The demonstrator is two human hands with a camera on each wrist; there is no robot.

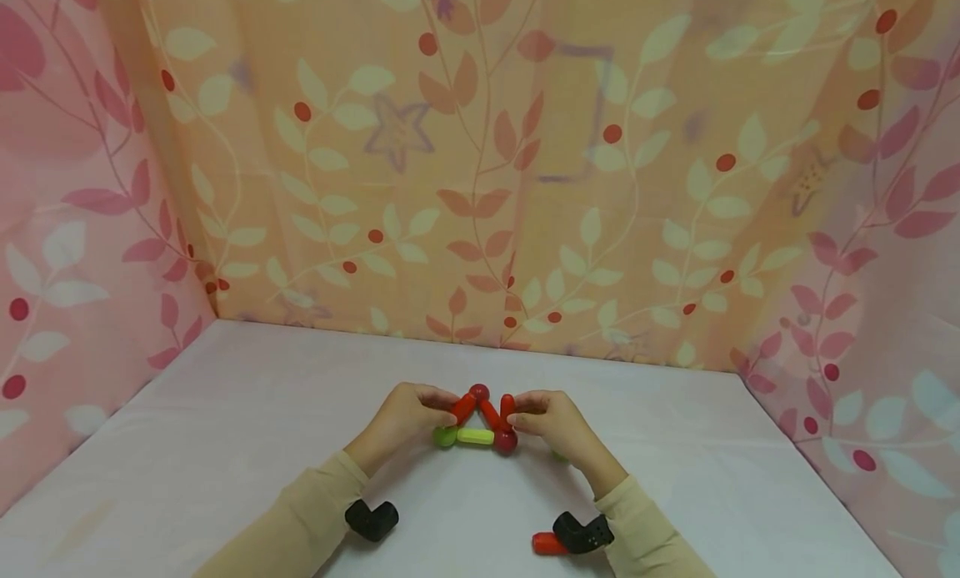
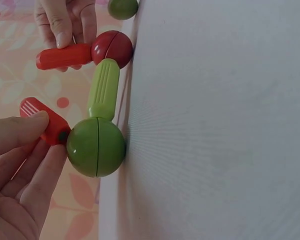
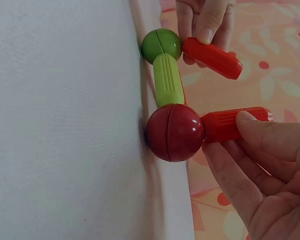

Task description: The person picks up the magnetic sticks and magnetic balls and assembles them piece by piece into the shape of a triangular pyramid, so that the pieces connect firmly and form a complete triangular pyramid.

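Mid-counter [image 1: 225,444], the left hand [image 1: 401,415] pinches a red rod [image 1: 462,409] rising from the green ball [image 1: 444,435], a green rod [image 1: 476,436] lies flat rightward to the red ball [image 1: 506,441], whose upright red rod [image 1: 507,409] the right hand [image 1: 558,424] pinches.

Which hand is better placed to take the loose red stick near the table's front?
Probably the right hand: the loose red stick lies beside its wrist, far from the left hand. Both hands are occupied now.
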